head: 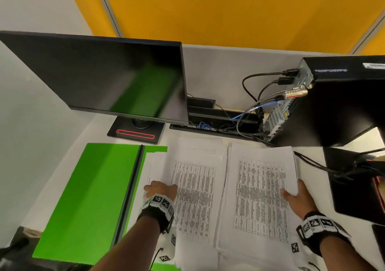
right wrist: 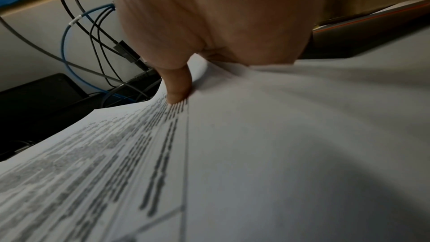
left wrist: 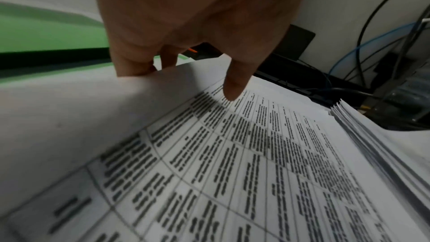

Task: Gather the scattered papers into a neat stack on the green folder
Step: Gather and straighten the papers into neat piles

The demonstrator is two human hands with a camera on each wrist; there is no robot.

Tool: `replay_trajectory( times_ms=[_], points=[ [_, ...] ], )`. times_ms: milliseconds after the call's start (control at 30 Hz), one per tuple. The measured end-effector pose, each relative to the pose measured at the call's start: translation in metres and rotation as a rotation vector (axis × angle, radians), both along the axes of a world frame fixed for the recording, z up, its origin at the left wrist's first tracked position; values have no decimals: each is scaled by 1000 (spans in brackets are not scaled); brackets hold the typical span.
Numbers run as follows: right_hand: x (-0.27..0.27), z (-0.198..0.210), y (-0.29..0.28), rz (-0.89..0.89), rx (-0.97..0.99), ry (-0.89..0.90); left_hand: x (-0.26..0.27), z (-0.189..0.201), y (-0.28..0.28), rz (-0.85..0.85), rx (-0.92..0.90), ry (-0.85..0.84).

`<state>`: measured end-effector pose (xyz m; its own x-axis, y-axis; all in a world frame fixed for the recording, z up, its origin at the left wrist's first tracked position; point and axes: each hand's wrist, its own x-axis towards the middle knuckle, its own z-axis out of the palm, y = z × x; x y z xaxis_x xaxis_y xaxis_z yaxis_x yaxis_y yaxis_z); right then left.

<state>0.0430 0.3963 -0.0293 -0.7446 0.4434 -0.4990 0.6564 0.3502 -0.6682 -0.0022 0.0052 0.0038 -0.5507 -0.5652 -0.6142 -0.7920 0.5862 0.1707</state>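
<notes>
Both forearms reach up from the bottom edge of the head view, each wrist wrapped in a black band with printed marker tiles, and I see each hand on its own pile of printed table sheets. My left hand [head: 160,189] sits on the left edge of the left pile [head: 193,189], knuckles up; from the left wrist camera the fingers [left wrist: 132,62] curl down over the raised edge of the top sheets while the thumb [left wrist: 235,84] points down at the printed face, so it pinches that edge. My right hand [head: 300,197] lies at the right edge of the right pile [head: 260,193], palm turned inward, thumb on top of the page; the right wrist camera shows the thumb [right wrist: 178,84] pressing the paper into a crease with the palm closed over the edge, a grip on those sheets. Each pile runs lengthwise away from me toward the back of the desk, the text rows running across, and the two lie side by side with a narrow seam between them. More loose sheets poke out under the left pile at its far end. That left pile overlaps the right half of the open green folder [head: 89,197], whose dark spine runs in the same near-to-far direction, tilted slightly. Beyond stand a dark monitor [head: 104,79], a black computer case [head: 343,108] and tangled cables [head: 256,104] on the white desk [head: 218,66].
</notes>
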Motion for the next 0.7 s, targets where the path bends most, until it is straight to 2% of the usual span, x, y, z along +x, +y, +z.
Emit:
replay_trajectory(
  times_ms=[233,367,500,700],
  points=[
    [-1,6,-1,4,4,-34,-11,-4,-7,-22,200,10],
    [-1,7,0,9,5,-42,-7,-4,-4,-57,178,37],
    [-1,11,-2,6,3,-38,-5,-5,-6,33,285,120],
    [0,12,-3,6,-10,-22,-5,0,-4,-19,300,20]
  ],
)
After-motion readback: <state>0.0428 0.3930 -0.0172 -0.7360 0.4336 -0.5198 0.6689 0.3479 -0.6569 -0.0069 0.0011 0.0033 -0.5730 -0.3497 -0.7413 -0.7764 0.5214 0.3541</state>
